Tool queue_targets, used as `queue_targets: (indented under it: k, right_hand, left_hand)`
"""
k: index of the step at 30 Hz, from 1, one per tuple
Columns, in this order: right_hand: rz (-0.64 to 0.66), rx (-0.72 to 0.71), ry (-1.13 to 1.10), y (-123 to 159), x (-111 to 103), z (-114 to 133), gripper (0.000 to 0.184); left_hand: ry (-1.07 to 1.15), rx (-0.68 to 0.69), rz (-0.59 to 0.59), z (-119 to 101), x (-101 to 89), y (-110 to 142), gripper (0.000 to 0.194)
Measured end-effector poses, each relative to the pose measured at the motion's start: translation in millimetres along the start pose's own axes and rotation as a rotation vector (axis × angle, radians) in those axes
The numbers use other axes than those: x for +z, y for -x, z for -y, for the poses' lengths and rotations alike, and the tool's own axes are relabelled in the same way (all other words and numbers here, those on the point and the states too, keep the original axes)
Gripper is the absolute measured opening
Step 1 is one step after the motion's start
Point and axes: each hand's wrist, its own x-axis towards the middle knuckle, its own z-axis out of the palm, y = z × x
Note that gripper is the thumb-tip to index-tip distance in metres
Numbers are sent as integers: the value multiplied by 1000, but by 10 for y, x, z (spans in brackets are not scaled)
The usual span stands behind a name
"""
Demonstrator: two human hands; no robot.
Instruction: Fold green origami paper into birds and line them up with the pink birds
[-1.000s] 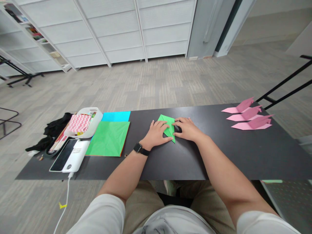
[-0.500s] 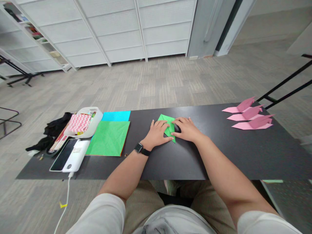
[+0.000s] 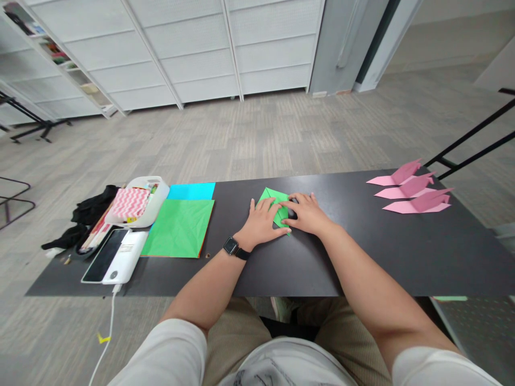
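A folded green sheet of origami paper (image 3: pixel 272 193) lies on the dark table in front of me, with a narrow point toward me. My left hand (image 3: pixel 263 222) rests over its left and lower part, fingers spread and the thumb stretched across the lower tip. At the right edge, my right hand (image 3: pixel 308 213) touches the paper with its index fingertip and thumb tip, which stand apart with the other fingers loosely curved. Both hands cover much of the paper, so its inner folds are partly hidden.
On the left lie a stack of green paper (image 3: pixel 179 228), blue paper (image 3: pixel 193 191), a white basket (image 3: pixel 160 201), a phone (image 3: pixel 105 257) and a white power bank (image 3: pixel 126 260) with a cable. Pink folded paper birds (image 3: pixel 416 203) stand at the table's (image 3: pixel 386 252) right.
My left hand has shifted slightly right, its thumb now over the paper's lower tip. My right index finger has moved a little left onto the paper.
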Motion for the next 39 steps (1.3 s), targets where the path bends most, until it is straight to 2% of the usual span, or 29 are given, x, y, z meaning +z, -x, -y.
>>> queue_targets:
  k: [9,16,23,31,39]
  right_hand:
    - [-6,-7,-17,-1,2,-4,54]
    - [6,-8,-11,8,-18,10,51]
    - [23,1,-1,10,-35,22,53]
    - [19,-3,-13,4,-10,2,57]
    - [7,-13,-29,0,22,-25,58]
  left_hand:
    - [-16,5,-12,-11,69,-5,88]
    - [-1,1,-33,-14,62,-14,87]
    - [65,-21,-142,173,-34,-30,64]
    - [27,-34,-107,222,-7,-28,66]
    - [12,-116,-98,420,-61,-42,55]
